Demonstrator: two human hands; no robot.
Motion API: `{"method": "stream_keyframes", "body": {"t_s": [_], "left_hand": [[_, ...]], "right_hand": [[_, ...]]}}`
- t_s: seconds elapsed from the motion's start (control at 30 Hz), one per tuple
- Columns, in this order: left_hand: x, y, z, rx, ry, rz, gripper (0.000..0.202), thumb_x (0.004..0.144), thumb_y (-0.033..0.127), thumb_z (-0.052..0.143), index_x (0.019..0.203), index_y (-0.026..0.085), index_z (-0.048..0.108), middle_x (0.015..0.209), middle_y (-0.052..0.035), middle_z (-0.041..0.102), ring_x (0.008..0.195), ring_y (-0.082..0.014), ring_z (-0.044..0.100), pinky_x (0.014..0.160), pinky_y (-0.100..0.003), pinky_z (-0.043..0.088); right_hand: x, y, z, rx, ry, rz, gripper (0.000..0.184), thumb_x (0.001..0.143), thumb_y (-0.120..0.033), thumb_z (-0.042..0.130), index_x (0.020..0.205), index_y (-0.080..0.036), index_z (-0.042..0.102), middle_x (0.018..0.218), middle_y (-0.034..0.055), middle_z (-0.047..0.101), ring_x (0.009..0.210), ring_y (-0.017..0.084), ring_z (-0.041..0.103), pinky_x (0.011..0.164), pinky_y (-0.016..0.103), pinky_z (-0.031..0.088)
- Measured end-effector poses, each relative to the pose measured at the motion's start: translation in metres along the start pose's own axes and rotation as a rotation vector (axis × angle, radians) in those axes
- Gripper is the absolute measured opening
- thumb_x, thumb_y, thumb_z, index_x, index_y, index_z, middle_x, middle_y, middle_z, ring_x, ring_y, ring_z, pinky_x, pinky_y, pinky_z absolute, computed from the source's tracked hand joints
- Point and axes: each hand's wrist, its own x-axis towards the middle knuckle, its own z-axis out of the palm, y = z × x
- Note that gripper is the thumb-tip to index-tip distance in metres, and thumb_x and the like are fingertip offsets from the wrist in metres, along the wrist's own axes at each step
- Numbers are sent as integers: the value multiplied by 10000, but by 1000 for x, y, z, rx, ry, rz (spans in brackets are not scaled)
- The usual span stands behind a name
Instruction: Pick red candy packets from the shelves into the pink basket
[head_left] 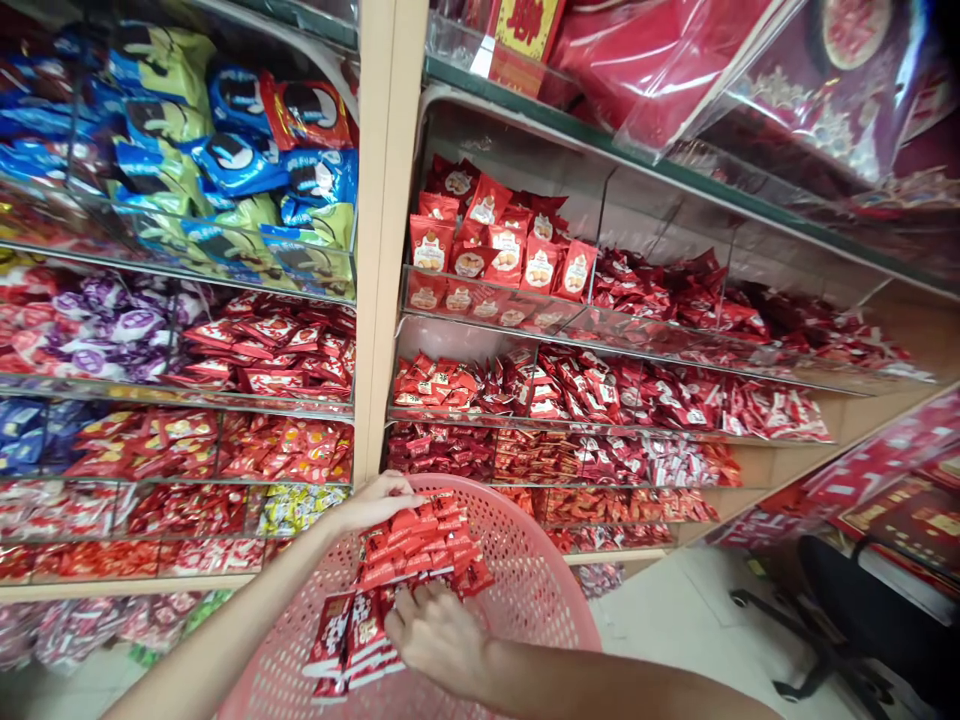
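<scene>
A pink perforated plastic basket (pixel 559 590) is below me, in front of the shelves. My left hand (pixel 379 502) is closed over its far left rim, the fingertips partly hidden, beside a bunch of small red snack packets (pixel 420 540). Inside the basket, my right hand (pixel 442 635) has its fingers curled down onto dark red packets with white edges (pixel 360 640). Those packets lie in a row at the basket's near left, below the brighter red bunch. The undersides of my right fingers are hidden.
Shelves with clear-fronted bins of red packets (pixel 502 250) rise ahead, and blue and green packets (pixel 240 160) fill the upper left bins. A wooden post (pixel 382 200) divides the shelving. At the lower right stands a black wheeled chair (pixel 870 620) on the tiled floor (pixel 675 640).
</scene>
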Motion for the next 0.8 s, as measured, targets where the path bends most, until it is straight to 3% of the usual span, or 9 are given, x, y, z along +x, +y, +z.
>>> {"method": "stream_keyframes", "body": {"t_s": [0.33,0.5,0.8], "left_hand": [[0,0,-1,18,-22,-4,437,740,572,509,658,165,646,821,-10,582,839,-162,539,763,-217,395],[0,0,-2,20,-19,-19,432,723,573,517,656,167,649,841,-13,592,877,-177,542,803,-235,389],[0,-2,-2,2,-18,-24,438,714,579,528,663,161,648,881,-27,594,889,-186,541,811,-250,390]], "right_hand": [[0,-2,11,-21,112,-17,91,833,-213,500,778,-141,498,723,29,549,609,168,563,515,299,468],[-1,2,4,-21,105,-16,101,838,-208,492,763,-140,497,720,32,547,606,159,561,511,289,472],[-6,1,9,-7,61,-11,135,834,-276,522,794,-148,504,751,28,564,624,158,568,520,285,474]]}}
